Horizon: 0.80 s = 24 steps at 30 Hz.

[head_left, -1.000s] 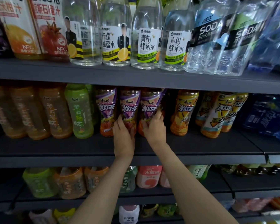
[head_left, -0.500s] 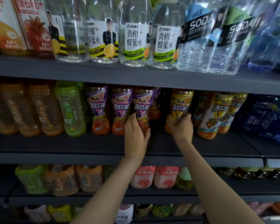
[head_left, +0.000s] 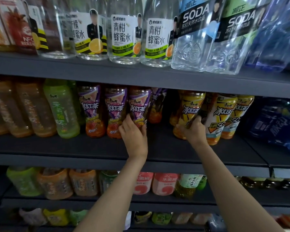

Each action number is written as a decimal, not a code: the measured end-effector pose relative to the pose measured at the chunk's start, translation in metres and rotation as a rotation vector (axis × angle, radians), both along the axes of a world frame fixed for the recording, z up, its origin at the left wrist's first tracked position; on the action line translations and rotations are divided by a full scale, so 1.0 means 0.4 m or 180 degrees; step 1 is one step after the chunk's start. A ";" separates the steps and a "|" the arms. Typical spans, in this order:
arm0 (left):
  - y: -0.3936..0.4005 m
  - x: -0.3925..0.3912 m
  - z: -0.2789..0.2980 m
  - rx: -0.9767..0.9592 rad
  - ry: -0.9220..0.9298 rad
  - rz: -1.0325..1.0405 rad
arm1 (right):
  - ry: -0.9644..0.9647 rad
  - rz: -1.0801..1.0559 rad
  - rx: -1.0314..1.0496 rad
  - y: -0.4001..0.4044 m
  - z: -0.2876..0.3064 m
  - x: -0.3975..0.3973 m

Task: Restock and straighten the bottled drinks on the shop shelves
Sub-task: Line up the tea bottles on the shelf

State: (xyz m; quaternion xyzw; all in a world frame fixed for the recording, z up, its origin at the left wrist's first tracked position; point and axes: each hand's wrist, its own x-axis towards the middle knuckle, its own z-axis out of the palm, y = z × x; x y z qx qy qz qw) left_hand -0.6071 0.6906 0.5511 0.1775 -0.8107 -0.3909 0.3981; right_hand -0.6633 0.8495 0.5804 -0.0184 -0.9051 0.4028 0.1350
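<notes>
- The shelf board [head_left: 157, 144] was dark grey.
- The purple-labelled tea bottle [head_left: 138, 106] showed a purple band, white characters and an orange base.
- The yellow-labelled tea bottle [head_left: 190, 109] bore yellow with black streaks and white characters.
- The green bottle [head_left: 62, 109] was pale lime.
- The soda bottles [head_left: 196, 30] were clear, with black bands lettered white.
- The honey-water bottles [head_left: 124, 36] carried white labels with lime-and-black stripes.

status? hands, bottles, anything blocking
Left hand grips purple-label iced tea bottle. Right hand grips yellow-label iced tea bottle. Gap on the shelf between them; nothing blocking.
</notes>
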 end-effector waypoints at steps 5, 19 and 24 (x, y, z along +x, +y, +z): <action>-0.001 0.005 -0.006 -0.0045 -0.0026 0.0115 | 0.0813 -0.0226 -0.0067 -0.035 -0.040 0.052; -0.017 -0.003 -0.038 -0.0549 0.0093 0.0252 | -0.0079 0.0522 -0.0717 -0.256 0.002 -0.143; -0.017 -0.003 -0.038 -0.0551 0.0058 0.0203 | 0.0321 0.0258 -0.0269 -0.245 -0.006 -0.092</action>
